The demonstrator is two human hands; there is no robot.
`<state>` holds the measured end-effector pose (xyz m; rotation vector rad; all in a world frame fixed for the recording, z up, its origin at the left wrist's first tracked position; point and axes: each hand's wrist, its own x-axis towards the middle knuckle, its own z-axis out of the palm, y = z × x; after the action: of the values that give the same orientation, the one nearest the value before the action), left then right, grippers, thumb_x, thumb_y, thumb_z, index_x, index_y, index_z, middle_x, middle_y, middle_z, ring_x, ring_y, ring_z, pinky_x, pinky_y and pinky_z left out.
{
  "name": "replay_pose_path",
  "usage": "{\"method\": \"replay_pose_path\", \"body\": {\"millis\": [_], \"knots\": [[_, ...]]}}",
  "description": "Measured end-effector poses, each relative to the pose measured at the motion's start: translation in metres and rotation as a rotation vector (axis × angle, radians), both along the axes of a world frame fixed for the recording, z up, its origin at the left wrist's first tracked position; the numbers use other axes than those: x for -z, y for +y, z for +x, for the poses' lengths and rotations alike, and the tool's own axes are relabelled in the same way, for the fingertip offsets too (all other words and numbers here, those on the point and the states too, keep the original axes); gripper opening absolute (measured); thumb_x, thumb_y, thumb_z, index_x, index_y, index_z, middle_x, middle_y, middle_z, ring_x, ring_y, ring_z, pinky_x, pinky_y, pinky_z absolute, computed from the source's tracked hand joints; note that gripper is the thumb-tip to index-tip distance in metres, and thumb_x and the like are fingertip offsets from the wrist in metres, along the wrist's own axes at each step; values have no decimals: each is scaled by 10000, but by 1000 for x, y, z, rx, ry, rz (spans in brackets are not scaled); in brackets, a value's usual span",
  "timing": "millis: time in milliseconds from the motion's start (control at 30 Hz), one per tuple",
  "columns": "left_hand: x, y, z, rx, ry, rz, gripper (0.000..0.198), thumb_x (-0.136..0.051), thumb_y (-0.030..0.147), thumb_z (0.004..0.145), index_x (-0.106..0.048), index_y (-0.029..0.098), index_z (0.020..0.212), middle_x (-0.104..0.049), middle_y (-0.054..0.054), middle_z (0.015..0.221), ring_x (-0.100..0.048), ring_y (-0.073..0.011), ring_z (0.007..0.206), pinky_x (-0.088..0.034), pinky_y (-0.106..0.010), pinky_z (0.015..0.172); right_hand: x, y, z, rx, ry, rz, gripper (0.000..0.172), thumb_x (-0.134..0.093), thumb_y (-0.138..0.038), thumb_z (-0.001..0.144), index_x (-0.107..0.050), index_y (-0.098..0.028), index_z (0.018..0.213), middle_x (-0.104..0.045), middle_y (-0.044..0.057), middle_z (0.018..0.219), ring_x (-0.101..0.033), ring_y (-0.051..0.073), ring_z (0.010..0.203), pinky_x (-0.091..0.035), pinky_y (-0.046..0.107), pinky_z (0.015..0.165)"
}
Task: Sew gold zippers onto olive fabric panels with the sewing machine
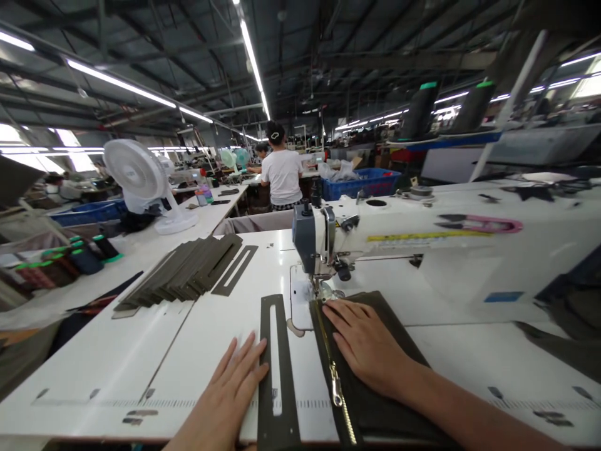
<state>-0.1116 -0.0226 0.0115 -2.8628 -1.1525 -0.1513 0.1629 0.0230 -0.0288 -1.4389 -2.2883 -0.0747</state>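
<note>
My right hand (364, 344) lies flat with its fingers stretched over a dark olive fabric piece (375, 410), close in front of the sewing machine's needle area (319, 288). A brass zipper (334, 376) with a metal pull runs along the left edge of that fabric. My left hand (237, 382) is open, its fingertips touching the left edge of an olive fabric strip (290, 388) with a long slot cut in it. White table shows through the slot. The strip and the zippered piece lie side by side, a little apart.
At the left back sits a fanned stack of olive pieces (183, 272), with a single slotted piece (235, 270) beside it. The machine arm (451, 244) carries pink thread snips (488, 223). Beyond are a white fan (136, 172), thread cones (84, 258), a blue crate (361, 183) and a person (282, 175).
</note>
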Motion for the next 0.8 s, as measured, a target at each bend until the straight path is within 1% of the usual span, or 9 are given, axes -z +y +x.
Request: {"method": "replay_pose_path", "body": {"millis": [100,233,300,367,400,467,567,667,800], "knots": [[-4,9,3,13,-34,-51,583,-556,506,737,-448,200,1221,-395,-115,1363,-322,-308,1269,-217,-505,1079,-2,-2,1,-31,13,11,394,-386,-183,849,-524,-129,1215,-505,94,1265,-433,230,1157,-337,419,979],[-6,23,9,-48,-113,-88,423,-504,356,790,-494,205,1186,-489,-121,1260,-433,-283,1185,-310,-487,1040,0,-4,2,-108,10,-10,395,-359,-191,867,-511,-110,1223,-473,95,1304,-406,210,1206,-284,416,1036],[-3,33,13,-67,-147,-99,379,-507,345,800,-539,203,1150,-445,-125,1303,-388,-300,1220,-341,-486,1016,2,-5,3,-115,5,-35,410,-359,-199,870,-481,-111,1251,-451,95,1322,-379,207,1233,-273,429,1044],[1,45,17,-76,-175,-107,345,-533,348,797,-577,212,1111,-395,-108,1355,-328,-321,1258,-321,-519,1013,3,-5,4,-125,-4,-57,431,-357,-222,876,-439,-109,1284,-407,100,1353,-338,207,1261,-256,445,1053],[4,53,19,-71,-189,-116,324,-534,322,801,-585,222,1105,-403,-95,1354,-337,-316,1254,-320,-528,1008,4,-5,5,-133,-9,-69,439,-354,-238,881,-423,-110,1296,-384,99,1368,-318,206,1273,-246,450,1057],[8,67,21,-64,-257,-119,301,-496,212,810,-598,237,1092,-504,-74,1267,-443,-274,1179,-375,-495,975,3,-6,6,-149,-17,-98,454,-354,-262,886,-401,-109,1311,-349,95,1387,-290,204,1287,-231,452,1064],[10,83,22,-85,-406,-74,326,-433,85,779,-657,218,974,-637,-57,1030,-584,-213,971,-485,-384,865,3,-10,6,-132,-6,-104,467,-361,-267,884,-390,-97,1318,-338,107,1390,-269,206,1295,-217,448,1070],[11,84,26,-99,-517,19,312,-421,88,777,-663,191,945,-664,-64,947,-628,-203,874,-526,-345,788,4,-18,4,-107,-12,-92,476,-343,-274,893,-366,-91,1332,-310,112,1401,-242,213,1306,-204,453,1073],[18,66,49,81,-620,197,368,-438,111,793,-574,190,1126,-631,-82,1107,-620,-193,968,-516,-317,840,6,-26,1,-109,-24,-100,494,-345,-266,891,-318,-109,1358,-284,98,1415,-224,215,1311,-200,459,1073]]}}
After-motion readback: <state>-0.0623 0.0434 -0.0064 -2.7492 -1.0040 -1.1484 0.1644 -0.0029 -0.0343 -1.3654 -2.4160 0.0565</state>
